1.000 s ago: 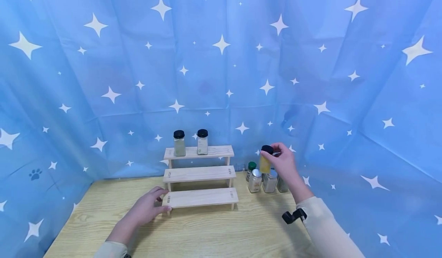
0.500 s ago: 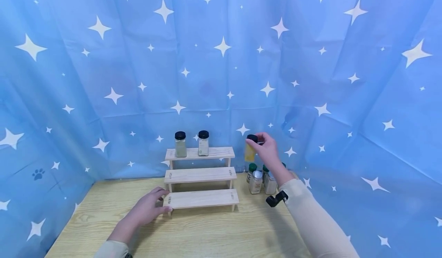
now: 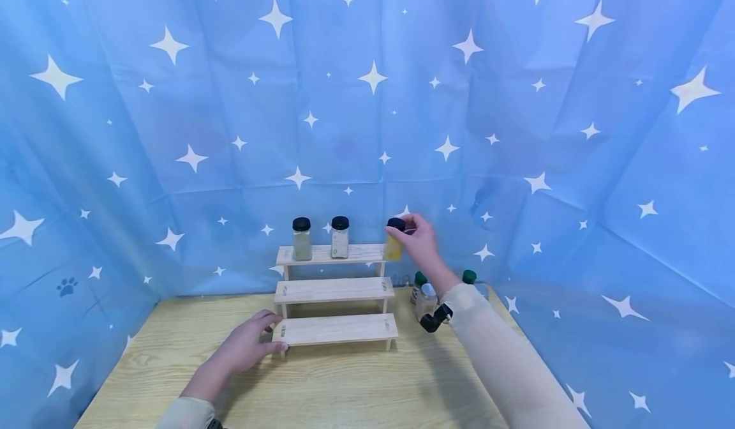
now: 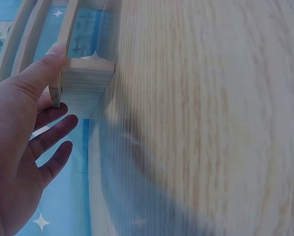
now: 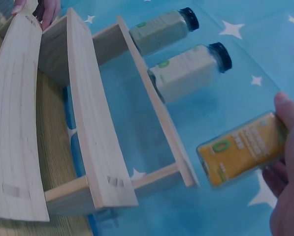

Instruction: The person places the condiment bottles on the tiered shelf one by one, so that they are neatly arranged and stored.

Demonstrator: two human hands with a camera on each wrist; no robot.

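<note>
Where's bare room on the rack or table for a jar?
Middle shelf: bare end to end. Bottom shelf: bare right of the left grip. Table: open in front of the bottom shelf. Top shelf: gap between white jar and yellow jar in right grip. Crowded: jar cluster right of the shelves, partly behind the right sleeve.

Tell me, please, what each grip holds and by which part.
The right grip holds the yellow jar by its lidded top; the left grip pinches the lowest rack shelf at its left end.

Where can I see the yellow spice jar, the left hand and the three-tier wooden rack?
Yellow spice jar [image 5: 241, 149], right wrist view: printed label.
Left hand [image 3: 247, 346], head view: back of the hand.
Three-tier wooden rack [image 3: 334, 290], head view: middle shelf's top.
</note>
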